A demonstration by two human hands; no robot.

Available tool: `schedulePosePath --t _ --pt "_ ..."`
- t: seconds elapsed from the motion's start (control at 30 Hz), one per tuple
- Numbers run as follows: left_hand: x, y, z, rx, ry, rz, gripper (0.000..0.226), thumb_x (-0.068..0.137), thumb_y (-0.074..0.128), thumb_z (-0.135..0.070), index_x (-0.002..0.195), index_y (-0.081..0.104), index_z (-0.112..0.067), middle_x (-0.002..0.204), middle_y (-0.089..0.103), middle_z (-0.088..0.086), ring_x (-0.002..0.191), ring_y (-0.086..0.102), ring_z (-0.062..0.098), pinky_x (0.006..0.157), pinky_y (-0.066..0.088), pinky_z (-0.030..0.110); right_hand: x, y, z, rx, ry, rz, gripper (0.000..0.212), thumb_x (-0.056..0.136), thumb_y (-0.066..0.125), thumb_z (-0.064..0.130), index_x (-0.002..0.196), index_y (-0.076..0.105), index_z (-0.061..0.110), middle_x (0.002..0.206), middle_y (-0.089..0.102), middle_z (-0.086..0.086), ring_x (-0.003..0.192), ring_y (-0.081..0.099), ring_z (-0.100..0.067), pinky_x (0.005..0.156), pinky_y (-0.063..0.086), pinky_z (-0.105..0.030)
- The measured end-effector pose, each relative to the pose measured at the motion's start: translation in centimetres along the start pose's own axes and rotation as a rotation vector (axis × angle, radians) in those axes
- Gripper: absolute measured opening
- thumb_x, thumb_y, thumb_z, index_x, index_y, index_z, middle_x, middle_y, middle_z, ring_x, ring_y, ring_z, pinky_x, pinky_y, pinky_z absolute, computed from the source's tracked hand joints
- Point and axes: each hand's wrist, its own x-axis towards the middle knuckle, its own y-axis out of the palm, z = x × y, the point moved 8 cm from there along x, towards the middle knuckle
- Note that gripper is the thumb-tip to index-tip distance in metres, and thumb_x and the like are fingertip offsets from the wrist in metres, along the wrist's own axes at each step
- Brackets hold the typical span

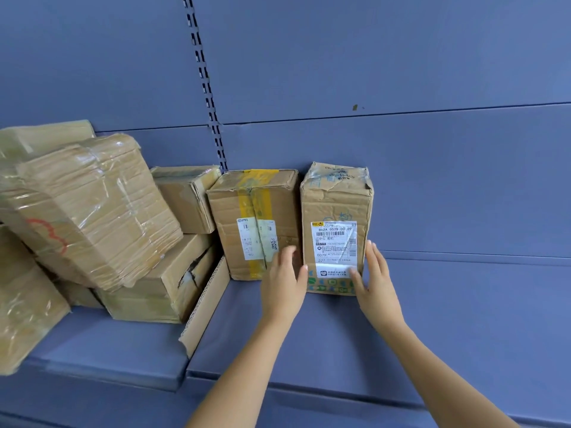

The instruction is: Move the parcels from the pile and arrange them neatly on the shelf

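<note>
Head view: the tall labelled parcel (336,227) is seen upright on the shelf (463,319), set well back and just beside the yellow-taped parcel (253,223), with a narrow gap left between them. It is flanked low down by both hands. The left hand (282,279) is laid at its lower left edge and the right hand (375,279) at its lower right edge. Each grip is flat and wide, with fingers held straight and thumbs brought onto the front face. Nothing is curled around the carton, which is bracketed by the palms rather than clasped.

Trouble can be expected from the shape. The parcel is tall and narrow, with a crumpled top, so a low, uneven push could leave it tipped or skewed against its neighbour. If the row were shoved leftwards, the leaning pile (92,211) beyond the cardboard strip (205,307) might be disturbed and the film-wrapped bundle on top sent sliding.

The left fingertips are blurred, so contact with either carton cannot be settled. The parcel's rear is hidden, and whether the back panel is touched cannot be told. The pile is cut off at the frame's left edge.
</note>
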Motion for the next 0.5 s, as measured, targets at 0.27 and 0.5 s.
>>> schedulePosePath --t 0.27,0.5 --pt "1.0 -5.6 -7.6 0.026 0.462 -0.312 0.057 0.084 0.064 -0.010 0.138 0.047 -0.006 0.143 0.045 0.011 0.128 0.045 0.027 0.106 0.036 0.038 -3.1 0.2 4.7 -0.719 -0.571 -0.168 0.072 0.069 0.075 0.018 0.136 0.051 0.006 0.147 0.039 -0.025 0.134 0.036 -0.050 0.098 0.043 -0.063" --pt "4.8 -5.9 -10.8 0.312 0.607 -0.184 0.048 0.084 0.066 -0.019 0.131 0.055 -0.010 0.131 0.058 0.008 0.127 0.049 0.030 0.107 0.033 0.042 -3.3 3.0 2.6 -0.807 -0.472 0.093 0.074 0.065 0.079 0.024 0.133 0.057 0.004 0.148 0.041 -0.019 0.127 0.042 -0.056 0.092 0.051 -0.053"
